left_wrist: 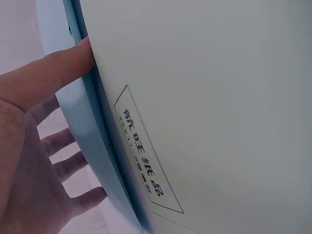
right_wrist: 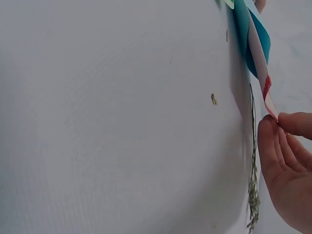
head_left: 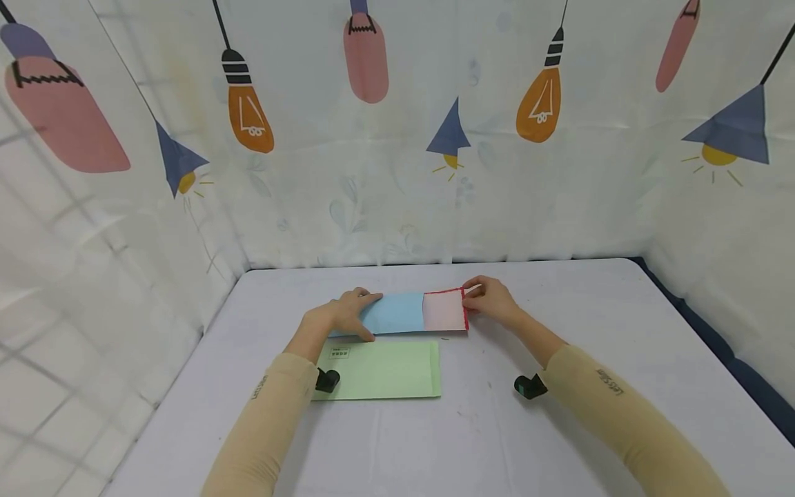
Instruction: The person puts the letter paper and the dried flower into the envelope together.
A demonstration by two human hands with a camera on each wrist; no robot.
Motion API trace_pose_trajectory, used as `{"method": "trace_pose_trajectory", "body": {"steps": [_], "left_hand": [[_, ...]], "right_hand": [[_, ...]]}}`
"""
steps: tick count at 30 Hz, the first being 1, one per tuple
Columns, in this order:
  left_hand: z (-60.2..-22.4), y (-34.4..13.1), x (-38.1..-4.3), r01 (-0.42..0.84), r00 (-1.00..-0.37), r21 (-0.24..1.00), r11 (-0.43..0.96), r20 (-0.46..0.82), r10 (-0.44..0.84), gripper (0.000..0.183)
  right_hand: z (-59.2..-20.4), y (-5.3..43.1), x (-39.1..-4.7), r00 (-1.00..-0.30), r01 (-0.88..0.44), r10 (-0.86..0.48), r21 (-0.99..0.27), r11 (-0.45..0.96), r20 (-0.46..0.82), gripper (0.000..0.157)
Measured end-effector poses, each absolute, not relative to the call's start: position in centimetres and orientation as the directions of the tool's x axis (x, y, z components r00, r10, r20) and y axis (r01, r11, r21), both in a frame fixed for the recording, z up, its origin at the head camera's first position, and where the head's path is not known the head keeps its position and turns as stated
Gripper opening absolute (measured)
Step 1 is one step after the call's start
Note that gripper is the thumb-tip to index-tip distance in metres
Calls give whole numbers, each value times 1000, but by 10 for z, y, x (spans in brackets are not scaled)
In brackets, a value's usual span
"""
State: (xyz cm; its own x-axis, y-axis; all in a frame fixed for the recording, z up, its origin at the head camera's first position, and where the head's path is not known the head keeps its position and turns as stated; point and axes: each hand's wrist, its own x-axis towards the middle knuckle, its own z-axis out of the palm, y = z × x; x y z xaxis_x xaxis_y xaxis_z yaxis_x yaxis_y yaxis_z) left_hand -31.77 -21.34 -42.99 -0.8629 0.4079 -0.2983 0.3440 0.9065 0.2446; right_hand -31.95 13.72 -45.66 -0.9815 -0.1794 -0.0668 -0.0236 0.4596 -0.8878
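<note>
A light blue envelope (head_left: pixel 402 313) lies across the table, and a pale pink card (head_left: pixel 442 312) with red edges sticks out of its right end. My left hand (head_left: pixel 349 312) holds the envelope's left part, thumb at the near edge and fingers at the far side. In the left wrist view the thumb (left_wrist: pixel 53 73) presses the blue edge beside the green envelope. My right hand (head_left: pixel 493 301) pinches the card's right edge between thumb and fingers. The right wrist view shows the envelope's mouth (right_wrist: pixel 261 44) bowed open around the card. How far the card reaches inside is hidden.
A light green envelope (head_left: pixel 379 373) with a small printed box lies just nearer than the blue one. A thin dried sprig (right_wrist: pixel 253 195) lies by my right hand, with small bits (right_wrist: pixel 213 99) on the white table (head_left: pixel 472 428). Patterned curtain (head_left: pixel 397 207) hangs behind.
</note>
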Motion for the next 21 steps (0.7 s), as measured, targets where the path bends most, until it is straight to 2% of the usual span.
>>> {"method": "trace_pose_trajectory", "body": {"steps": [5,11,15,21], "left_hand": [[-432,-214,-318,339,-866,248,907,-294,405,102],[-433,-214,-317,341,-867,249,906,-290,406,102],[-432,-214,-317,339,-871,246,908,-282,401,102],[-432,-215,-317,352,-869,242,904,-274,411,102]], "right_hand": [[-459,130,-319,-975,-4,-201,-903,429,-90,45],[-462,126,-315,-975,2,-198,-887,462,-105,47],[-464,121,-315,-973,-14,-213,-902,433,-87,47],[-467,113,-318,-987,-7,-147,-878,478,-72,45]]}}
